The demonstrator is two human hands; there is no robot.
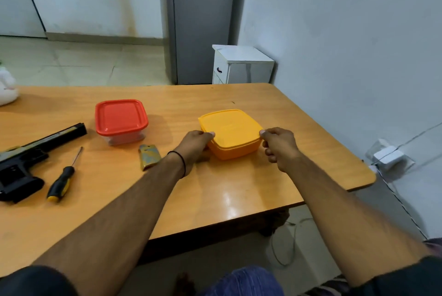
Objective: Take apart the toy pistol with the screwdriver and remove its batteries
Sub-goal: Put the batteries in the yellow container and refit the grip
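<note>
The table (239, 188) runs past the left edge of the view, and its near edge is partly covered by both forearms. The toy pistol (26, 159) lies on the far left of the table with its barrel pointing away and to the right. Its rear part is cut off by the edge of the view. A white object (7, 90) at the far left corner is also cut off and cannot be identified.

A white cabinet (241, 65) stands on the floor beyond the table. A red-lidded box (120, 117) sits closed to the left of centre, and its contents cannot be made out. The screwdriver (62, 177) lies just beside the toy pistol, on its right, tip pointing away. A small patterned piece (149, 155) lies between the screwdriver and the left forearm. A white adapter (388, 155) sits low by the right wall.

A yellow box (233, 133), closed, stands right of centre.

- The left hand (195, 146) grasps its left side, thumb on the lid rim; the fingers are hidden behind the hand.
- The right hand (279, 146) grasps its right corner, thumb on the lid rim, fingers curled against the wall.
</note>
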